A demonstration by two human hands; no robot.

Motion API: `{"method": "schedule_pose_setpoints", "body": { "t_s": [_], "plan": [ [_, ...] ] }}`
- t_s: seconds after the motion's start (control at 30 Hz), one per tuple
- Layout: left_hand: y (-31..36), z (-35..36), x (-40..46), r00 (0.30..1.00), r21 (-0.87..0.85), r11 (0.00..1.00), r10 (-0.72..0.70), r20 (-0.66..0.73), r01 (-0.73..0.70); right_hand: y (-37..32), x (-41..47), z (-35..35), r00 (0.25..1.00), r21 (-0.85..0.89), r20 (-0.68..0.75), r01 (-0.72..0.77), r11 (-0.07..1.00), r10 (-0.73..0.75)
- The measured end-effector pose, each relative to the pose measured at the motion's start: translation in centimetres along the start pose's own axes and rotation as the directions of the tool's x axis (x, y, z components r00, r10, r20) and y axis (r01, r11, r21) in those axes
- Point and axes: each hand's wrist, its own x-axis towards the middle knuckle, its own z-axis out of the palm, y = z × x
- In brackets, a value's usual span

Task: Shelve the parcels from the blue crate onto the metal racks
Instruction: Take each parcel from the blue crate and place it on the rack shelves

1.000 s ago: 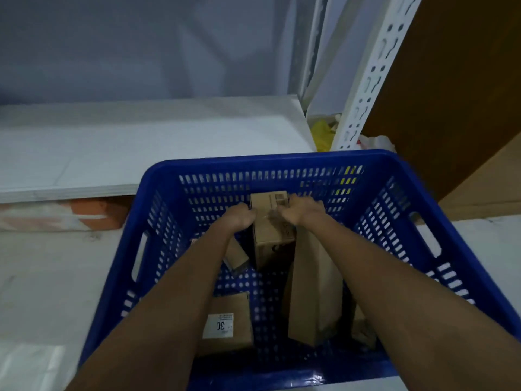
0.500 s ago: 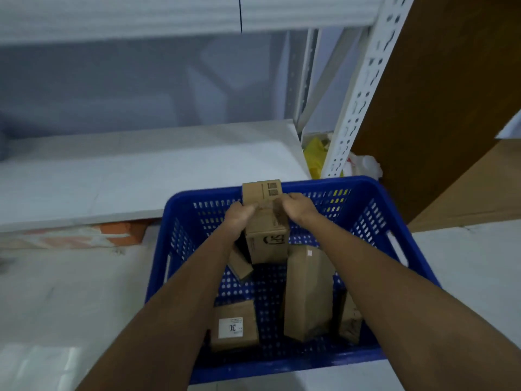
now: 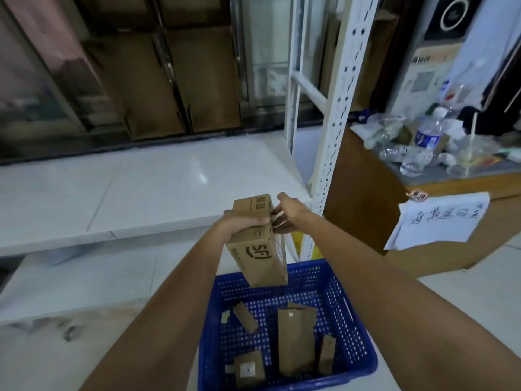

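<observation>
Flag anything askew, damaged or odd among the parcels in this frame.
Nothing looks damaged. The held parcel hangs tilted above the blue crate, gripped by the left hand, with the right hand at its side. A small box inside the crate leans askew.

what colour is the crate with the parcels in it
Blue, a perforated plastic crate; it shows clearly in the head view.

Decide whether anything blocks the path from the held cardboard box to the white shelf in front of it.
Nothing visible does. The cardboard box, gripped by the left hand and right hand, hangs above the blue crate, and the white shelf ahead looks bare. The rack upright stands off to the right.
</observation>
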Motion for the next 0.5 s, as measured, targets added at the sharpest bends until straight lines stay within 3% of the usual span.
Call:
{"method": "schedule_pose_setpoints", "body": {
  "t_s": [0.17, 0.3, 0.37, 0.5],
  "plan": [
    [10.2, -5.9, -6.7, 0.999, 0.153, 0.987, -0.034, -0.041, 0.040, -12.2, -9.3, -3.6, 0.999, 0.019, 0.040, 0.017, 1.000, -0.018],
    [18.2, -10.0, -14.9, 0.999, 0.215, 0.976, -0.037, 0.036, 0.028, -19.4, -15.4, -6.2, 0.989, 0.066, 0.141, 0.032, 0.997, -0.041],
    [20.8, -12.3, -17.6, 0.996, 0.201, 0.979, -0.059, 0.061, 0.045, -21.7, -17.5, -7.7, 0.985, 0.077, 0.154, 0.064, 0.995, -0.075],
    [24.0, -16.4, -21.9, 0.990, 0.074, 0.997, -0.038, 0.133, 0.028, -22.7, -19.4, -10.6, 0.993, -0.055, 0.025, 0.118, 0.992, -0.116]
  ]
}}
